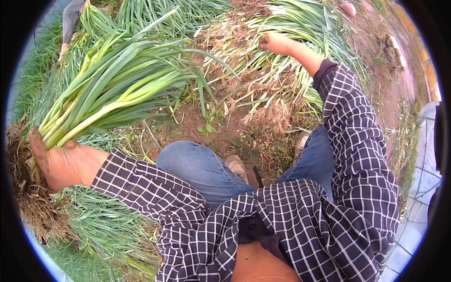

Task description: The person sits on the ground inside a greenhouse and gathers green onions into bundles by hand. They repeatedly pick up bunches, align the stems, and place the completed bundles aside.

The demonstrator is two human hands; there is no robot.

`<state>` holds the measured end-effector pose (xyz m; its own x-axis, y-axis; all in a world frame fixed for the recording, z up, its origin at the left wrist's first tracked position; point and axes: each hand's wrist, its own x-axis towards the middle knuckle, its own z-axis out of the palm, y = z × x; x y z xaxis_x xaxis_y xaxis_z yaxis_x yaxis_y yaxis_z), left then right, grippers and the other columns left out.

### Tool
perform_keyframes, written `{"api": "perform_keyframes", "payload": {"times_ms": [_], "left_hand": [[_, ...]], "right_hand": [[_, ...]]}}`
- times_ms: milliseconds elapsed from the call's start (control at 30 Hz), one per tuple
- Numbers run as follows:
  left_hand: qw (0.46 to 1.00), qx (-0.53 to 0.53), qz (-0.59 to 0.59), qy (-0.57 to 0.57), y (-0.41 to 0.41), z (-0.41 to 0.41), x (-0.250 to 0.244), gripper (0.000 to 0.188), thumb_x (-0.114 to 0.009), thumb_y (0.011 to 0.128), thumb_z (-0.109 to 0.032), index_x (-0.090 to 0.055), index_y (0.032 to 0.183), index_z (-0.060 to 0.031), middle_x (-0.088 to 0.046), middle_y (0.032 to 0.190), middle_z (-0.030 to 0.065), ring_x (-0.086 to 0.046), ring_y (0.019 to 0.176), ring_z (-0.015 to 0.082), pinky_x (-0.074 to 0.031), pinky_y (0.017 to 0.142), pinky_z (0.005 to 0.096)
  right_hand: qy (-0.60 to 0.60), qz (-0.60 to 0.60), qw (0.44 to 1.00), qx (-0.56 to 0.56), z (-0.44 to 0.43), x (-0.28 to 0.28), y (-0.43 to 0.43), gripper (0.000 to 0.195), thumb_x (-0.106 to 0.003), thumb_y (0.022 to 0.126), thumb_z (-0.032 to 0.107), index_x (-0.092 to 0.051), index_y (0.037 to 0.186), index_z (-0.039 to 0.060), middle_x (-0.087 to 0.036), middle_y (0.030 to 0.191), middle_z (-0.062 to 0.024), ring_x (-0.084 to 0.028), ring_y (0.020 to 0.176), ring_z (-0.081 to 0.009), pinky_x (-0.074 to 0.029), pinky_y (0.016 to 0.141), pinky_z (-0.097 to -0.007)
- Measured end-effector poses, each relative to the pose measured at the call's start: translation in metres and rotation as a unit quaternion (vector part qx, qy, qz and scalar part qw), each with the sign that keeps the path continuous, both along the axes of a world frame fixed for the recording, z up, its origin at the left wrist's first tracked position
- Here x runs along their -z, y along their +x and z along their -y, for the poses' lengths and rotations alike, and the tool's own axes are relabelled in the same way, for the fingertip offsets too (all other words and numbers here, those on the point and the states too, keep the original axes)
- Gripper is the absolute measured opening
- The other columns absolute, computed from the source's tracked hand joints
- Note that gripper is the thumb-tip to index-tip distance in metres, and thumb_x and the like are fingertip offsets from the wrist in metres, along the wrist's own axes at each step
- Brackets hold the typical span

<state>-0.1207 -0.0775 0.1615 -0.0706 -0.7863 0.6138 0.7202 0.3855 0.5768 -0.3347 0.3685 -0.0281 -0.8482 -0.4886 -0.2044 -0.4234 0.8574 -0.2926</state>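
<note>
My left hand grips a bunch of leek-like plants near the root end. Its long flat green leaves fan up and to the right. Soil-covered roots hang beside and below that hand at the left rim. My right hand reaches out over a pile of the same plants, its fingers curled inward. Whether those fingers hold a stalk cannot be made out. Pale stems and brown roots of the pile lie below the right hand, towards my feet.
More leafy plants cover the ground ahead, and others lie at my left. Another person's grey sleeve and hand show at the upper left. Bare soil lies before my knees. Transparent sheeting borders the right side.
</note>
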Motion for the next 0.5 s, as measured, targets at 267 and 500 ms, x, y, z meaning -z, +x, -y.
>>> {"api": "perform_keyframes", "payload": {"times_ms": [267, 500], "left_hand": [[0.986, -0.026, 0.122, 0.108, -0.011, -0.045, -0.007, 0.035, -0.072, 0.07, 0.001, -0.048, 0.091, 0.0152, -0.061, 0.093, 0.0257, -0.066, 0.074, 0.0295, -0.056, 0.064, 0.0366], [0.989, 0.01, 0.121, 0.09, -0.016, -0.057, 0.005, 0.027, -0.074, 0.069, -0.001, -0.058, 0.083, 0.0147, -0.063, 0.087, 0.0227, -0.066, 0.07, 0.0282, -0.055, 0.059, 0.0354]], "right_hand": [[0.339, 0.058, 0.935, -0.081, -0.038, 0.044, 0.064, 0.064, -0.043, 0.09, 0.054, -0.027, 0.143, 0.0215, -0.057, 0.117, -0.0166, -0.056, 0.107, -0.0247, -0.049, 0.081, -0.0394], [0.221, 0.197, 0.955, 0.025, -0.124, 0.054, 0.154, 0.074, -0.05, 0.091, 0.042, -0.007, 0.147, 0.0177, -0.062, 0.095, -0.0284, -0.061, 0.094, -0.0385, -0.048, 0.086, -0.0434]]}}
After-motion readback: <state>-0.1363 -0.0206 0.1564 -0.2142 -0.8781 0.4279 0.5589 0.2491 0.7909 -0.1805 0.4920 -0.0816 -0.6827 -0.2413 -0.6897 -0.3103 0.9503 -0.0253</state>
